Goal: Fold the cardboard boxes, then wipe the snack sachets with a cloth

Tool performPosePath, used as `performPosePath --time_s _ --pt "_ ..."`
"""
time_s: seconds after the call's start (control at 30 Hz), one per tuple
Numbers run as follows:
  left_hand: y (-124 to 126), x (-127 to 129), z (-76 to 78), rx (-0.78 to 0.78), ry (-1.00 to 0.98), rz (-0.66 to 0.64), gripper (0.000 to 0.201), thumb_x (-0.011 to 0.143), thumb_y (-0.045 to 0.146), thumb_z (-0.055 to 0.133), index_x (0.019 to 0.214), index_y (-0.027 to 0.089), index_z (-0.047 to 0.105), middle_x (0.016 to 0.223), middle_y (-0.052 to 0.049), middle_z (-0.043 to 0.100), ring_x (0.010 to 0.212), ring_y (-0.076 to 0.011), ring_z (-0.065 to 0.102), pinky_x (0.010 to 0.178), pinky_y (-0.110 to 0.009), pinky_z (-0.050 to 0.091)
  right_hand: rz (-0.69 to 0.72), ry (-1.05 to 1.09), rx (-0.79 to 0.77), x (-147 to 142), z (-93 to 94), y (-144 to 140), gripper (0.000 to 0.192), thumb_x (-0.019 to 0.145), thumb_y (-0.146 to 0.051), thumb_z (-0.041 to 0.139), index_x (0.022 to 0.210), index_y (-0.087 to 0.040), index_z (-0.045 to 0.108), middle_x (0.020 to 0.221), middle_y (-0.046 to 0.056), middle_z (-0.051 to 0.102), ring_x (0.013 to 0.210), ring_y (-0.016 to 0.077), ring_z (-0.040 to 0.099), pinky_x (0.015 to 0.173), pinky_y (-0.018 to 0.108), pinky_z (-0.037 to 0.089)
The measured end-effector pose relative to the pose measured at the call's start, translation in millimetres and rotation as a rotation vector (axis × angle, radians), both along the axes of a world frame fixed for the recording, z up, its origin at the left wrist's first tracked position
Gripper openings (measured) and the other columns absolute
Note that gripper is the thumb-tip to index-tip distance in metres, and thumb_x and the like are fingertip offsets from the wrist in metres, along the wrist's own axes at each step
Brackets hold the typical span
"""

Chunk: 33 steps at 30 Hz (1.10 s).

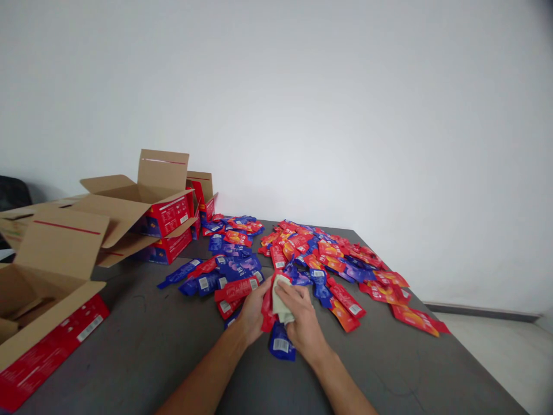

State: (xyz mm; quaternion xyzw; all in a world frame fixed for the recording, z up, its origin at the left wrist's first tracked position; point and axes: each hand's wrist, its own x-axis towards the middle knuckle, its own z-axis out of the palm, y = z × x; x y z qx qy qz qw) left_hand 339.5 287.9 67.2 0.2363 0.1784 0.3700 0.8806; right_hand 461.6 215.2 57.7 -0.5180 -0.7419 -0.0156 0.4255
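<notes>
barely started: one small stack in my hands, most packets loose.

my left hand (253, 311) and right hand (302, 323) both clutch a stack of packets (276, 304) just above the grey table (147, 346). the red and blue sachets (328, 259) lie scattered beyond, and the open cartons (52, 271) to my left look mostly unfilled.

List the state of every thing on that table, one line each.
left hand: gripping the stack of sachets
right hand: gripping the same stack
stack of sachets: held upright between both hands
loose sachets: scattered flat on the table
near box: flaps open
far boxes: flaps open
</notes>
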Motion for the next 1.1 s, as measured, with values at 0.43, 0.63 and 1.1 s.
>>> performPosePath --time_s 0.43,0.63,1.1 --pt "13 -11 -1.7 -0.018 -0.007 0.015 0.042 0.090 0.044 0.055 0.115 0.012 0.065 0.094 -0.012 0.075 0.081 -0.0245 0.072 0.071 -0.034 0.058 0.238 -0.145 -0.140 -25 31.2 -14 0.070 0.069 0.002 0.050 0.130 -0.031 0.060 0.132 0.000 0.062 0.109 0.0211 0.055 0.096 0.038 0.048" --pt "11 -8 -5.0 0.092 0.060 0.120 0.050 0.086 0.045 0.060 0.128 0.019 0.058 0.107 -0.012 0.073 0.095 -0.0266 0.070 0.080 -0.036 0.056 0.214 -0.076 -0.107 -19 21.9 -11 0.074 0.067 0.003 0.049 0.131 -0.032 0.059 0.131 0.001 0.063 0.115 0.0222 0.053 0.096 0.040 0.049" --pt "35 -34 -23.8 1.201 1.402 0.602 0.043 0.081 0.015 0.058 0.122 0.023 0.064 0.140 -0.016 0.049 0.133 -0.0381 0.037 0.111 -0.055 0.020 -0.221 0.105 -0.019 33 -4.2 4 0.075 0.055 0.007 0.043 0.120 -0.022 0.068 0.125 0.007 0.066 0.109 0.0267 0.056 0.096 0.050 0.051"
